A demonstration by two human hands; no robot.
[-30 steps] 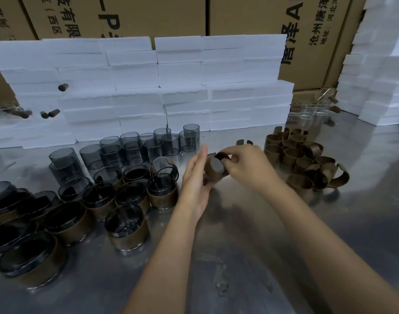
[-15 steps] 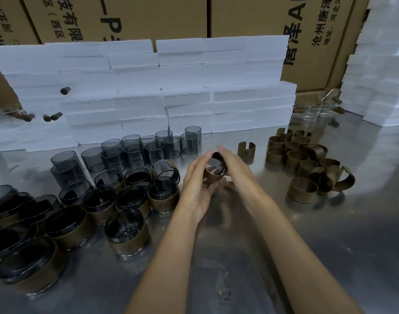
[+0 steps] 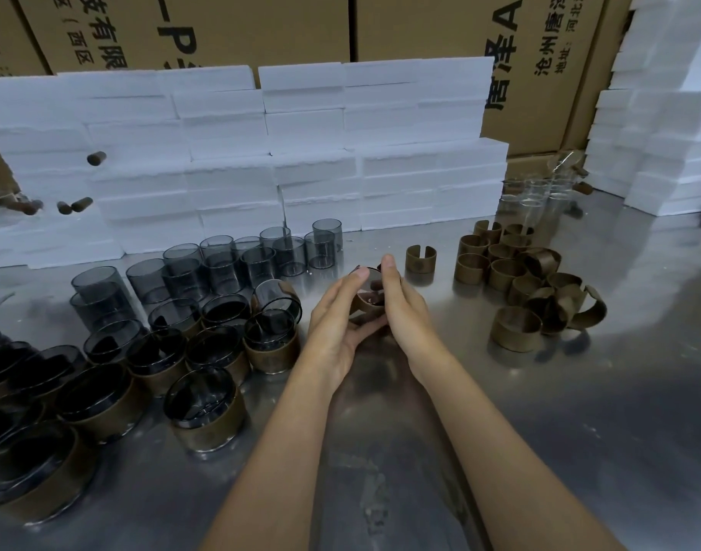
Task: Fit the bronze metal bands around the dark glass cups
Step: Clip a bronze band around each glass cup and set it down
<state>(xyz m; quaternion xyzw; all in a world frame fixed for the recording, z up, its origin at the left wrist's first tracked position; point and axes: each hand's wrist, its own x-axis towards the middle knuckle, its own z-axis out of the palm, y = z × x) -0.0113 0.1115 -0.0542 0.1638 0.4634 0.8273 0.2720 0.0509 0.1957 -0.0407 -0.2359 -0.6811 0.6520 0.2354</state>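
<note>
Shiny steel makes up the table (image 3: 579, 411), and a low wall of white foam blocks (image 3: 301, 153) stands along its far edge with printed cardboard boxes (image 3: 241, 29) rising behind. A second stack of foam (image 3: 659, 113) climbs at the far right of that wall.

Just in front of the foam wall, near the middle of the table, the left hand (image 3: 336, 324) and the right hand (image 3: 404, 308) come together around one dark cup (image 3: 366, 288) wearing a bronze band (image 3: 368, 306). Both hands grip it, fingers curled along its sides, the left from the left and below, the right from the right, with the cup lifted off the table between the palms. How far the band sits along the cup is hidden by the fingers.

Left of the hands, bare dark cups (image 3: 221, 260) stand in a cluster close to the foam wall. Nearer the camera from those, finished cups with bands (image 3: 205, 415) crowd the table's left side, some stacked on others.

Right of the hands, a single split band (image 3: 420, 260) stands alone, and beyond it lies a loose heap of bands (image 3: 531, 280), some upright and some tipped over. Behind that heap, against the foam wall's right end, a few clear glasses (image 3: 539, 192) are grouped. Small brown pegs (image 3: 82, 204) stick out from the foam at its left end.
</note>
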